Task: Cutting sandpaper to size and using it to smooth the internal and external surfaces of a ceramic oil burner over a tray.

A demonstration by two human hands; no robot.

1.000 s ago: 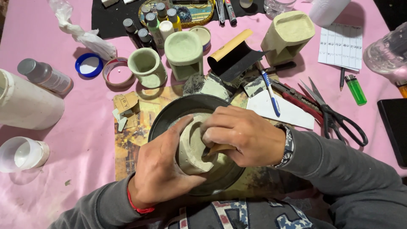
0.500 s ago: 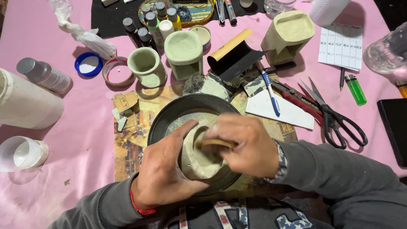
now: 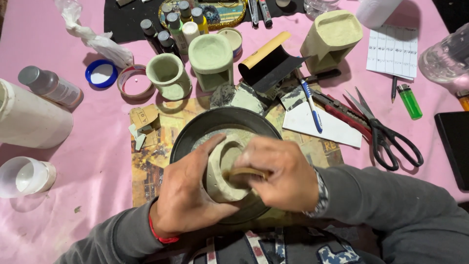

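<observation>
Over the dark pan [image 3: 195, 131], left hand [image 3: 188, 195] gripping pale pot [image 3: 220, 176]; right hand [image 3: 283, 176] pinching tan scrap [image 3: 246, 172], rubbing rim. Possibly risking chipping soft rim, or slipping onto bench [image 3: 58, 210].

Tablecloth [image 3: 97, 195] was pink, the cup [image 3: 222, 171] pale greenish-grey, pan [image 3: 195, 132] black, lighter [image 3: 409, 101] bright green, wristband [image 3: 159, 234] red.

Left hand [image 3: 188, 195] grips clay pot [image 3: 222, 171].
</observation>
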